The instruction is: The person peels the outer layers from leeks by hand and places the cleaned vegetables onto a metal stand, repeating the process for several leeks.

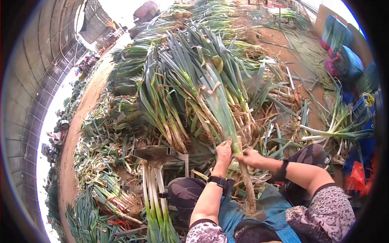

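A long leek (221,107) with a soil-covered stem slants across the middle, its roots hanging over the blue apron. Around its upper stem my left hand (224,153) is closed. My right hand (248,158) grips the same leek just to the right and slightly lower, its fingers pinched at the stem. Beyond both hands lies a large heap of untrimmed leeks (174,85), roots toward me. Cleaned leeks with white stems (154,194) rest to the left, beside my left knee, their white ends by a metal frame (152,154).
Peeled leaf scraps (97,150) cover the ground at left. Bundled leeks with red ties (117,202) lie lower left. A few leeks (332,131) lie at right, near blue-wrapped bundles (346,60) and a red bag (355,177). A dirt path (87,105) runs along the left.
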Available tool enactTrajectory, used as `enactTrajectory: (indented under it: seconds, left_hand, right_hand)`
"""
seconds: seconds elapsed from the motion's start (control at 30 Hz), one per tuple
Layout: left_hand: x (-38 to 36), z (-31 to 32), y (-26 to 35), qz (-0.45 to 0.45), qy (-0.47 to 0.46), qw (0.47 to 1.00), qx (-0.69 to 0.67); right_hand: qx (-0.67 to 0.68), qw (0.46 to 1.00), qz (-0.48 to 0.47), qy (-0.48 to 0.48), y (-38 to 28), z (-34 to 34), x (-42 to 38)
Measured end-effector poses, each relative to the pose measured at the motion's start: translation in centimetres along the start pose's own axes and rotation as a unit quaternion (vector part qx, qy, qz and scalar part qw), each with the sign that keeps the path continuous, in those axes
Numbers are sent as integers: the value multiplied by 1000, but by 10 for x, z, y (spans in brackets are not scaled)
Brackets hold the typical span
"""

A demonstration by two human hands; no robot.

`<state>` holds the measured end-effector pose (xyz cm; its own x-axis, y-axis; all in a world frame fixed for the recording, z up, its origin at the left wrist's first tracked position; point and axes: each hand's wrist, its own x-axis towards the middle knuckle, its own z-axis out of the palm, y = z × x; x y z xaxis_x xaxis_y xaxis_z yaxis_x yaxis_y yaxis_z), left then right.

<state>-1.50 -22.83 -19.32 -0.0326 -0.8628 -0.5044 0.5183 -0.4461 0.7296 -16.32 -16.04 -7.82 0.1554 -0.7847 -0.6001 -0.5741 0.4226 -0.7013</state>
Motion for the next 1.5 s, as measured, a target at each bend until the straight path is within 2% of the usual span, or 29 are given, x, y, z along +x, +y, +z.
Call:
enactTrajectory:
  seconds: [0.07, 0.13, 0.23, 0.27, 0.3, 0.4, 0.43, 0.47, 0.53, 0.57, 0.6, 0.67, 0.73, 0.83, 0.87, 0.9, 0.93, 0.97, 1.0, 1.07, 1.1, 1.13, 1.17, 1.23, 1.27, 1.33, 1.4, 1.47, 1.5]
  left_hand:
    - [10, -17, -12, 46, 5, 996, 76]
    - [-29, 6, 15, 42, 31, 998, 20]
    - [-71, 25, 33, 111, 85, 951, 277]
    - [-57, 11, 12, 126, 77, 971, 186]
    - [-59, 8, 13, 116, 70, 977, 164]
    - [-65, 15, 17, 91, 30, 994, 48]
    - [-64, 24, 15, 98, 25, 994, 34]
    - [-67, 32, 13, 103, 18, 994, 22]
    - [-93, 57, 23, 70, -37, 997, -14]
    - [-95, 67, 17, 91, -29, 995, -4]
    - [-97, 75, 15, 111, -23, 994, 7]
    - [-120, 90, 26, 97, -51, 994, 2]
    - [-119, 85, 13, 136, -26, 987, 75]
    - [-134, 89, -4, 135, -10, 972, 193]
    - [-149, 52, -5, 241, -1, 875, 421]
    - [-151, 16, -34, 473, -54, 657, 584]
    - [-181, 13, -25, 106, -61, 892, 436]
    - [-189, -13, -37, -97, -65, 888, 444]
    - [-195, -49, -59, -129, -105, 911, 377]
    - [-184, -57, -8, -232, -111, 774, 579]
    - [-186, -16, 36, -31, -17, 771, 635]
    - [-162, -18, 60, 114, -10, 796, 595]
    - [-164, 26, 98, 112, 42, 848, 517]
    - [-128, 49, 117, 118, -1, 958, 263]
    - [-128, 80, 129, 84, -25, 982, 165]
    - [-79, 66, 131, 1, -200, 978, 65]
    - [-45, 44, 124, 18, -141, 988, 52]
    - [-58, 55, 124, 22, -129, 991, -13]
    - [-71, 57, 128, 30, -74, 995, -55]
  right_hand:
    - [53, 975, -153, 153, 13, 15, 42]
    - [-28, 940, -228, 251, -2, 21, 31]
    - [-111, 939, -234, 228, 13, 29, 11]
    - [-236, 892, -332, 195, 45, 36, 28]
    - [-29, 994, -92, -43, 2, 12, -43]
    - [-248, 908, -143, -305, 43, 5, -105]
    - [-259, 892, 75, -363, 22, -15, -119]
    - [-423, 862, -73, -270, 26, -30, -110]
    - [-244, 955, -151, -79, 31, -69, -73]
    - [-30, 999, -7, 14, 9, -80, -61]
    - [81, 989, -122, 33, 14, -90, -36]
    - [229, 962, -141, 41, -24, -86, -31]
    - [325, 932, -158, -26, -24, -83, 7]
    - [301, 936, -163, 80, -2, -79, 22]
    - [362, 921, -121, 76, -29, -71, 23]
    - [386, 913, -115, 65, -35, -72, 13]
    - [370, 916, -143, 58, -26, -72, 25]
    - [390, 912, -117, 57, -25, -72, 34]
    - [423, 895, -140, 4, -22, -72, 45]
    - [482, 862, -125, -96, -31, -71, 46]
    - [499, 846, -132, -130, -35, -70, 36]
    - [512, 830, -140, -170, -40, -67, 24]
    - [518, 823, -158, -173, -41, -62, 22]
    - [524, 809, -198, -179, -43, -53, 22]
    - [467, 847, -208, -147, -44, -48, 22]
    - [345, 908, -228, -75, -49, -43, 24]
    - [121, 939, -302, 108, -48, -40, 19]
    - [179, 938, -241, 171, -36, -26, 12]
    - [183, 945, -255, 93, -24, -24, -5]
